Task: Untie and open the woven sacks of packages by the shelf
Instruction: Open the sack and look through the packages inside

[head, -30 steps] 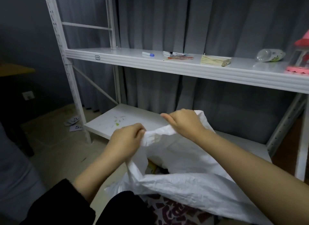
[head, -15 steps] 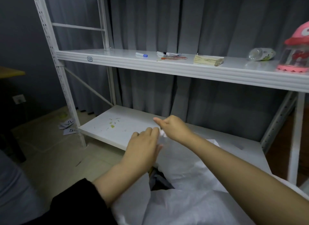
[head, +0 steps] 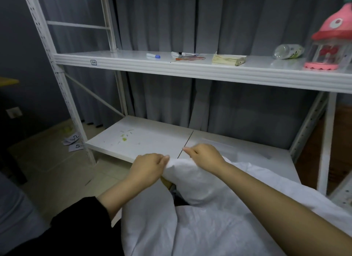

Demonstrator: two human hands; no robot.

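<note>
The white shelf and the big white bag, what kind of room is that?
Probably a small storeroom or parcel-sorting corner. A bare white metal shelf rack stands before a grey curtain, numbered paper labels lie on the floor, and both hands grip a white woven sack.

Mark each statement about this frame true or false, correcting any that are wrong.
1. Both hands grip the white sack. True: the left hand and the right hand hold its mouth.
2. A blue-capped marker lies on the upper shelf. True.
3. The plastic bottle stands upright. False: it lies on its side.
4. The pink toy sits on the lower shelf. False: it is on the upper shelf.
</note>
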